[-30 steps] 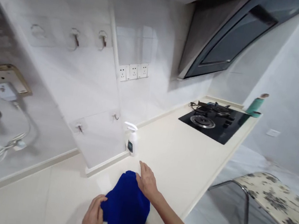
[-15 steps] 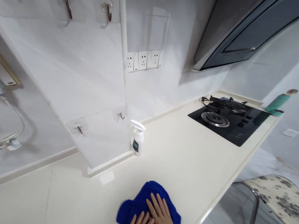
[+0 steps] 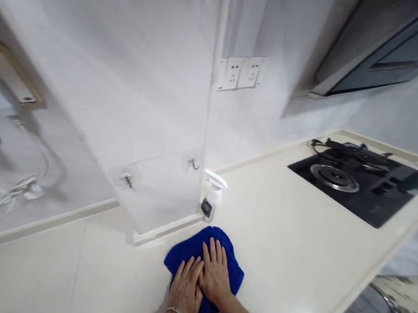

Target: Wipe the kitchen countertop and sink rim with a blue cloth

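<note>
A blue cloth (image 3: 189,250) lies spread on the cream countertop (image 3: 281,251). My left hand (image 3: 184,291) and my right hand (image 3: 214,275) rest side by side on top of it, fingers stretched flat and pressing down. A bracelet circles my left wrist. A white spray bottle (image 3: 210,202) stands just beyond the cloth, against the wall corner.
A black gas hob (image 3: 359,176) sits at the far right of the counter under a range hood (image 3: 397,54). Wall sockets (image 3: 241,72) and hooks are on the tiled wall. The counter's front edge runs diagonally at right; a floral-topped stool (image 3: 407,301) stands below it.
Both hands went from gripping the cloth's edges to lying flat on it. They pushed the cloth along the counter toward the spray bottle.
</note>
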`<state>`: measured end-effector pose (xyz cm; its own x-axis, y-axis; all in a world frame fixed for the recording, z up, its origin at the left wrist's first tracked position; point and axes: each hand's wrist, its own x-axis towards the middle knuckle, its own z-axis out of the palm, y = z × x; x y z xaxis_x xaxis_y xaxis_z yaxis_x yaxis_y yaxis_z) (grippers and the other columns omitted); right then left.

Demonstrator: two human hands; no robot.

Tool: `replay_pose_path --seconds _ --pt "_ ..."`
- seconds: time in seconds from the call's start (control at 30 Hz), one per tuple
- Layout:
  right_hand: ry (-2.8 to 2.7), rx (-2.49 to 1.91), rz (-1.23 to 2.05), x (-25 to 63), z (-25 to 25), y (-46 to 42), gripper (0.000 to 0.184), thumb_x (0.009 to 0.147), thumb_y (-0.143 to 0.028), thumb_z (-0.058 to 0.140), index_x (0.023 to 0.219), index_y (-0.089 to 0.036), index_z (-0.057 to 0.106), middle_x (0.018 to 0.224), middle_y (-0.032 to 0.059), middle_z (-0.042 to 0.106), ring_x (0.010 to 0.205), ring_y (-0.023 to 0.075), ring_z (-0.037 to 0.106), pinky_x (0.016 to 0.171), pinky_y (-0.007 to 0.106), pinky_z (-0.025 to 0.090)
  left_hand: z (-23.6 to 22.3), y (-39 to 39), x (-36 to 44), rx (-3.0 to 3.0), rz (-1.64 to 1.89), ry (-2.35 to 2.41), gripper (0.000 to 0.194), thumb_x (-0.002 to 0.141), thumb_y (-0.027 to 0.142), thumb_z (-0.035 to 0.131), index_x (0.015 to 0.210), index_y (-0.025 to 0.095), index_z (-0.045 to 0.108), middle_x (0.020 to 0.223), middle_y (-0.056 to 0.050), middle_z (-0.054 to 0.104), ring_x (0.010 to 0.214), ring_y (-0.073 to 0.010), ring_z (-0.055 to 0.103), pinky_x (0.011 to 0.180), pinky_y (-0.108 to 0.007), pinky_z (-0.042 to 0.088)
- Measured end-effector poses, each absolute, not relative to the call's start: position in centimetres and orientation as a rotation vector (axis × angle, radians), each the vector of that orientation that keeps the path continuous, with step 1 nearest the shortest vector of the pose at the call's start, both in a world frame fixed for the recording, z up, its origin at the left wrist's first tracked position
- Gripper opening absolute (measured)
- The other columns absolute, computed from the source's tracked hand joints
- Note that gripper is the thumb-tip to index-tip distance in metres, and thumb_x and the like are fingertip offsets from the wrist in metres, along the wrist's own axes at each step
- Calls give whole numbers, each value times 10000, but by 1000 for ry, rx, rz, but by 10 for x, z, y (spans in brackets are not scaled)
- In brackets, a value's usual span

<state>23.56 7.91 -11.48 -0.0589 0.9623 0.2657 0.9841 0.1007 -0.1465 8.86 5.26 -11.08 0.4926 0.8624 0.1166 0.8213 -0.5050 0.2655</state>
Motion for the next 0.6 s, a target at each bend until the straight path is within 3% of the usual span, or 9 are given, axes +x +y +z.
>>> replay_pose_path --seconds 0.13,0.27,0.33,0.5,0.6 --pt "-2224 -1783 151 158 -98 103 685 945 -490 409 1525 -131 343 1621 190 263 1513 393 195 1223 571 209 -108 55 28 2413 441 1805 700 879 232 418 1565 253 279 1603 -25 392 1506 -232 296 1276 -485 248" --pt "-2275 -1791 391 76 -80 96 723 944 -472 403 1508 -27 330 1598 286 217 1500 460 147 1224 632 135 -102 35 -39 2295 437 1999 702 848 244 443 1543 236 342 1592 -36 412 1511 -242 283 1249 -462 297" --pt "-2317 -1761 474 51 -72 87 730 946 -458 394 1511 -5 304 1601 293 187 1500 471 116 1223 652 104 -98 21 -60 2257 439 2063 710 841 217 432 1545 228 338 1586 -43 422 1500 -235 308 1238 -452 315" --pt "-2508 -1390 650 43 -52 74 719 956 -465 373 1537 -54 270 1633 243 96 1520 425 72 1240 641 68 -105 -21 -69 2304 538 2255 775 868 109 364 1595 225 120 1551 -75 471 1423 -215 443 1166 -449 409" --pt "-2624 -1030 756 57 -42 66 699 943 -466 402 1544 -127 288 1650 205 68 1529 393 22 1249 618 69 -126 -48 -59 2274 658 2455 837 882 97 381 1590 233 -42 1474 -98 556 1374 -248 506 1101 -496 457"
